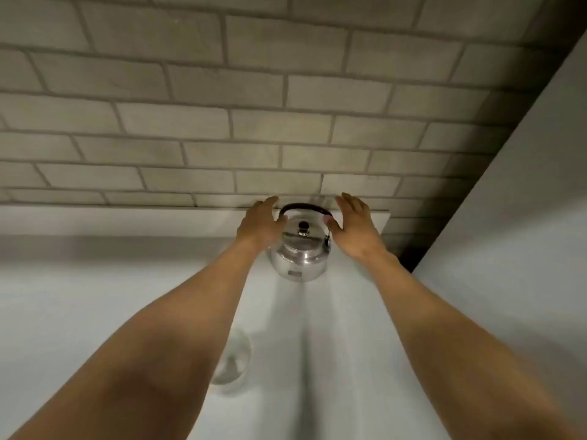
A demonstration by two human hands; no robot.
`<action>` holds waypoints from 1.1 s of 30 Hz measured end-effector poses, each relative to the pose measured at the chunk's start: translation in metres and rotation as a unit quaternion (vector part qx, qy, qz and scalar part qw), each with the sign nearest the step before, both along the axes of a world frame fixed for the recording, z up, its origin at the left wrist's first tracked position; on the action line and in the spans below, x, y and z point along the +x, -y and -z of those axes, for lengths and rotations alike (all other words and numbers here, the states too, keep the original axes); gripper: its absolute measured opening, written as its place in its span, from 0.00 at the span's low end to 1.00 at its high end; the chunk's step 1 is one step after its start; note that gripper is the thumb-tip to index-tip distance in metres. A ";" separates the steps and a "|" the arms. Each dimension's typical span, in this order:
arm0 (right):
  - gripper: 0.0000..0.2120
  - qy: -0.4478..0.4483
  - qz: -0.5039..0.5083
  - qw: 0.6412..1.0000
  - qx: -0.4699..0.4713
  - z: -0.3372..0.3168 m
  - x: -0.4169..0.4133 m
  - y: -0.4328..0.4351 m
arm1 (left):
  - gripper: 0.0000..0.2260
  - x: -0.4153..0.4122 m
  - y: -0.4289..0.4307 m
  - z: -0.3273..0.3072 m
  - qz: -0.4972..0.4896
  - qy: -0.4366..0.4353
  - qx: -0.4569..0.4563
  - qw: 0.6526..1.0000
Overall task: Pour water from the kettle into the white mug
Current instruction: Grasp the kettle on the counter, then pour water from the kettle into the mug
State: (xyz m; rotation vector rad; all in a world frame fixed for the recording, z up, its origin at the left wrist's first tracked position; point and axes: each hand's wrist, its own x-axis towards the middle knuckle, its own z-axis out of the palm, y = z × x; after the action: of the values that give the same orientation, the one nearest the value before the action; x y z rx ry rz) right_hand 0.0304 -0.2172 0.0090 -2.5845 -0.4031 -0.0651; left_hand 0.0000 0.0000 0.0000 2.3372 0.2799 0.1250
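Two hands flank the kettle (300,250), one on each side, both with fingers spread and grasping nothing. The left hand (259,222) sits against the kettle's left shoulder; contact cannot be confirmed. The right hand (354,222) hovers just beside the right end of the dark handle (303,207). The steel kettle stands upright on the white tabletop (95,296), near the brick wall (222,106). A blurred clear vessel (233,360) lies nearer the camera, partly hidden by the left forearm.
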 end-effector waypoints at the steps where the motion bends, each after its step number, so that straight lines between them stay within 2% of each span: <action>1: 0.30 0.001 -0.013 1.000 0.007 0.003 0.009 -0.003 | 0.29 0.007 0.002 0.003 0.001 -0.002 -0.011 1.000; 5: 0.27 -0.025 -0.072 0.997 0.025 0.014 0.032 -0.021 | 0.28 0.024 0.003 0.017 -0.006 -0.011 -0.052 0.999; 10: 0.19 -0.019 -0.120 0.992 0.033 0.025 0.048 -0.035 | 0.14 0.032 0.007 0.032 -0.026 -0.002 -0.028 0.999; 14: 0.17 -0.013 -0.130 0.991 0.041 0.027 0.052 -0.036 | 0.14 0.024 0.014 0.038 -0.045 0.005 0.019 0.999; 17: 0.13 -0.023 -0.132 0.987 0.085 0.025 0.042 -0.028 | 0.14 0.014 0.015 0.029 -0.031 -0.016 0.040 0.999; 20: 0.12 -0.011 -0.136 0.986 0.092 0.015 0.027 -0.018 | 0.15 -0.007 0.022 0.013 -0.034 -0.024 0.026 0.999; 22: 0.10 0.018 -0.135 0.987 0.085 0.001 0.013 -0.012 | 0.21 -0.028 0.030 0.002 -0.037 0.001 0.003 0.999; 25: 0.11 0.065 -0.123 0.985 0.102 -0.023 -0.013 -0.004 | 0.32 -0.078 0.048 -0.010 -0.023 0.108 0.036 0.993; 29: 0.13 0.103 -0.108 0.981 0.121 -0.051 -0.056 0.007 | 0.25 -0.147 0.072 -0.010 0.030 0.187 0.112 0.975; 33: 0.14 0.114 -0.102 0.981 0.120 -0.062 -0.099 0.021 | 0.30 -0.195 0.093 0.001 0.053 0.195 0.153 0.967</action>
State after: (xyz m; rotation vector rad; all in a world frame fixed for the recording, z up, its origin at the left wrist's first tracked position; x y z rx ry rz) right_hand -0.0682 -0.2386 0.0707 -2.2919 -0.6974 -0.3193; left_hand -0.1954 -0.0930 -0.0014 2.5568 -0.0661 0.6049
